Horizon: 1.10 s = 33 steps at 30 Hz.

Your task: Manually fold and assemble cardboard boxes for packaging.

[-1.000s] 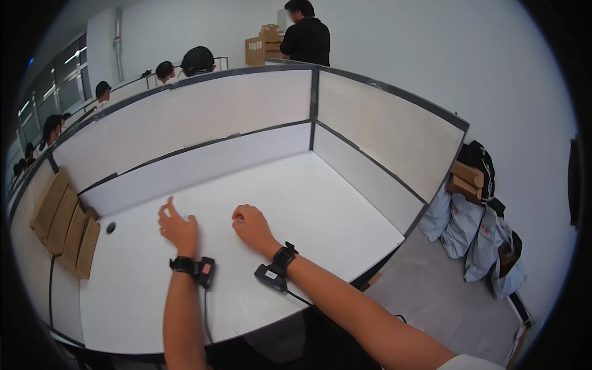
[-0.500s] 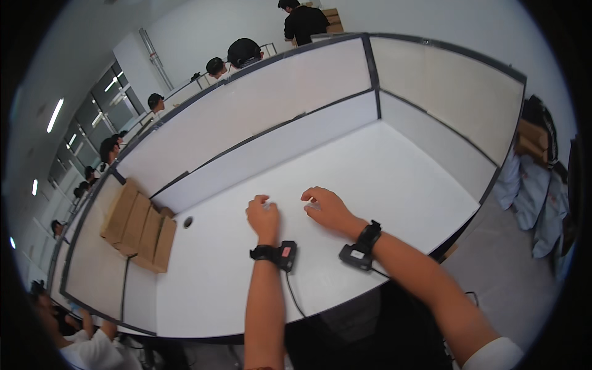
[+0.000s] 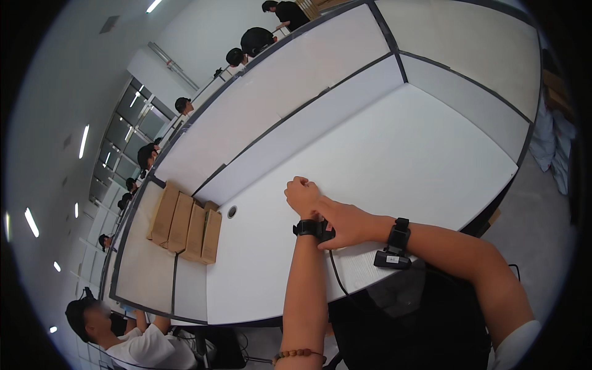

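Fingers of the left hand (image 3: 302, 196) curl into a fist on the white desk (image 3: 394, 148) near its front edge, while the right hand (image 3: 346, 223) pinches the black wrist band (image 3: 311, 229) there.

Black strapped wrist device (image 3: 313, 229), cabled, at 12 o'clock of a brown bead bracelet (image 3: 298, 354); second black device (image 3: 394, 246); white short sleeve (image 3: 512, 348); black trousers.

The left hand (image 3: 302, 195) was curled into a loose fist, forearm extended straight from the near edge. The right hand (image 3: 345, 223) reached across from the right, fingers touching the left wrist.
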Motion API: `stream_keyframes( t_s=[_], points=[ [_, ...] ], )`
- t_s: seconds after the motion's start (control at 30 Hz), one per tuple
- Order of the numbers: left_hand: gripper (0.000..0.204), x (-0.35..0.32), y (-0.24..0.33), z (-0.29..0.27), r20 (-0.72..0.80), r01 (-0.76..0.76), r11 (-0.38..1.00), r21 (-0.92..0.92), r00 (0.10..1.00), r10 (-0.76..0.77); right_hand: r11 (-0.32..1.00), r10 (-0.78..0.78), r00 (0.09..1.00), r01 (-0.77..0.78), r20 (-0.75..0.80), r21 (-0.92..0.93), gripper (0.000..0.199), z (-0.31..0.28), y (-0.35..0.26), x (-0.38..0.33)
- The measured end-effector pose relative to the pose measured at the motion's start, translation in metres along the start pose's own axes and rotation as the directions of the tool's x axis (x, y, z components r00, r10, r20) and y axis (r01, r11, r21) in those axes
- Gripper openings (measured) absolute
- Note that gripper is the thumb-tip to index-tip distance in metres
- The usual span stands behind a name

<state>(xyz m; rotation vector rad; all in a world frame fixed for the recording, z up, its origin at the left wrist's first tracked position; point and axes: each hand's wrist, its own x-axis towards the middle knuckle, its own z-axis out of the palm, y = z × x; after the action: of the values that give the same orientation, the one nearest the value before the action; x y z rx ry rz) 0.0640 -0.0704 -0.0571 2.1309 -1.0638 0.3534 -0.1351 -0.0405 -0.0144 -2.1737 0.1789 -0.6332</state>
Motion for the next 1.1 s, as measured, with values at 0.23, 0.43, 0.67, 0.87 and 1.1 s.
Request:
stream_keyframes(
  t_s=[0.23,0.43,0.67,0.87,1.1],
  points=[
    [0.017,0.002,0.004,0.001,0.023,-0.049,0.975,0.215,0.999,0.046,0.998,0.057,0.998,-0.058,-0.041,-0.029,0.056,0.008,0.014,0.008],
    [0.019,0.001,0.007,0.002,0.017,-0.053,0.98,0.192,0.999,0.051,1.0,0.003,0.999,-0.004,-0.044,-0.013,0.05,-0.001,0.009,0.006],
    [0.015,0.002,0.009,0.004,0.012,-0.07,0.976,0.208,0.998,0.069,0.987,-0.125,0.985,0.111,-0.122,-0.115,0.053,-0.003,0.028,0.011],
    [0.017,-0.001,0.013,0.0,0.05,-0.043,0.986,0.163,0.998,0.035,0.987,-0.136,0.984,0.125,-0.116,-0.097,0.062,-0.009,0.034,0.012],
    [0.012,-0.004,0.004,-0.001,0.004,0.029,1.0,0.002,1.0,-0.029,0.981,-0.128,0.986,0.111,-0.107,-0.158,0.056,-0.002,0.028,0.015]
  ],
)
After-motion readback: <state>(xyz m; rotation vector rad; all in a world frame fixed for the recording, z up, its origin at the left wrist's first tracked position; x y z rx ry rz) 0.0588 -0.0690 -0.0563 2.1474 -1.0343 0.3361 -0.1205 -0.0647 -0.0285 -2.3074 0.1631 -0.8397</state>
